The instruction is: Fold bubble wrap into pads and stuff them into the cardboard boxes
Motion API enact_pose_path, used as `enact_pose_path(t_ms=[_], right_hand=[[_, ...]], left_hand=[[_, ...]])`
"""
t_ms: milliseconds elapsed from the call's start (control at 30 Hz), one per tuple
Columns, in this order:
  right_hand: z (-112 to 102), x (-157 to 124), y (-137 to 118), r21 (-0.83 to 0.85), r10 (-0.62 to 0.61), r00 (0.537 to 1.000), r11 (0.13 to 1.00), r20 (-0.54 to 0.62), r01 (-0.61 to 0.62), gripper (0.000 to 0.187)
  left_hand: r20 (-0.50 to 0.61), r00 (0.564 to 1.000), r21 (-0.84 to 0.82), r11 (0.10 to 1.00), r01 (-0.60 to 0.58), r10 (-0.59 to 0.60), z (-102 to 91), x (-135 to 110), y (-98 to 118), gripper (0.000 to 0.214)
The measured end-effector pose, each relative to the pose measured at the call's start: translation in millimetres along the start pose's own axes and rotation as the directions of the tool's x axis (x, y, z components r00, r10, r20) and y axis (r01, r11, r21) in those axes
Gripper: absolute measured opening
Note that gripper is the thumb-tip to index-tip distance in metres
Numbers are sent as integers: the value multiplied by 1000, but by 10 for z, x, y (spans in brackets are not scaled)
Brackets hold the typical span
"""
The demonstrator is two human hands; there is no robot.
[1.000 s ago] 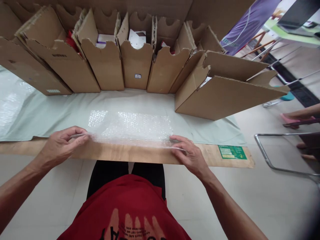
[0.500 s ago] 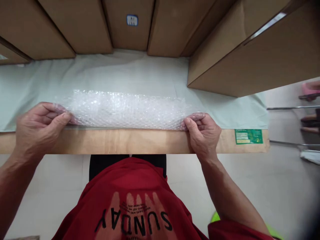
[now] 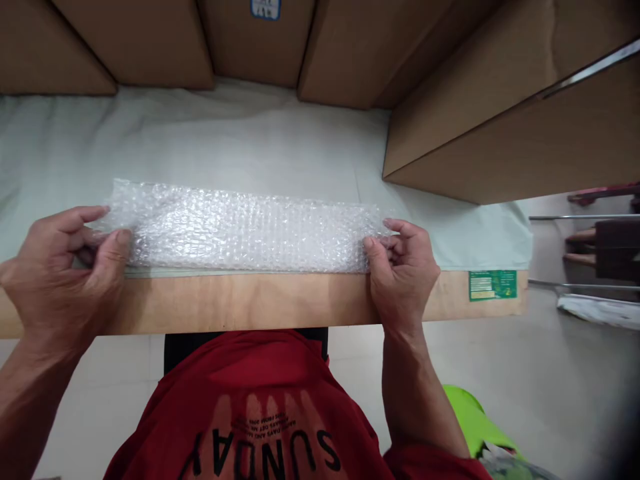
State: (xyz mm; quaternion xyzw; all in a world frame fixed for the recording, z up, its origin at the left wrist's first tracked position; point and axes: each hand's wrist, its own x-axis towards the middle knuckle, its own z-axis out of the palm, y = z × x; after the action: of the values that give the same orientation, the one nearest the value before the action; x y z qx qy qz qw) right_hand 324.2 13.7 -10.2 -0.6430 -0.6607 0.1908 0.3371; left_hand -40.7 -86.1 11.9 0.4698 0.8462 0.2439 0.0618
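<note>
A long folded strip of clear bubble wrap (image 3: 245, 227) lies along the front of the table, on a pale green cloth (image 3: 240, 147). My left hand (image 3: 70, 260) grips its left end, thumb on top and index finger stretched along the edge. At the other end, my right hand (image 3: 403, 270) pinches the near right corner between thumb and curled fingers. Both wrists rest over the bare wooden edge (image 3: 250, 300) of the table. Whether anything lies inside the wrap cannot be made out.
Several cardboard boxes (image 3: 255, 53) line the back of the table, and a larger box (image 3: 500, 133) stands at the right. A green label (image 3: 493, 285) sticks to the wood edge. On the floor at lower right is a lime-green bin (image 3: 470, 413). Another person's feet (image 3: 580, 247) show far right.
The bubble wrap now lies flatter and its left end reaches further left. My left hand has moved left with its index finger straightened. The view has shifted a little.
</note>
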Motion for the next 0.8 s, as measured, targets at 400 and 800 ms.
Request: enact_pose_path(t_ms=[400, 800], right_hand=[[135, -2, 16, -252, -131, 987, 962, -97, 103, 29], [-24, -61, -191, -380, -272, 959, 898, -83, 222, 46]], left_hand=[[-81, 987, 127, 983, -130, 141, 127, 95, -68, 49], [-3, 780, 93, 777, -623, 626, 70, -283, 480, 55]])
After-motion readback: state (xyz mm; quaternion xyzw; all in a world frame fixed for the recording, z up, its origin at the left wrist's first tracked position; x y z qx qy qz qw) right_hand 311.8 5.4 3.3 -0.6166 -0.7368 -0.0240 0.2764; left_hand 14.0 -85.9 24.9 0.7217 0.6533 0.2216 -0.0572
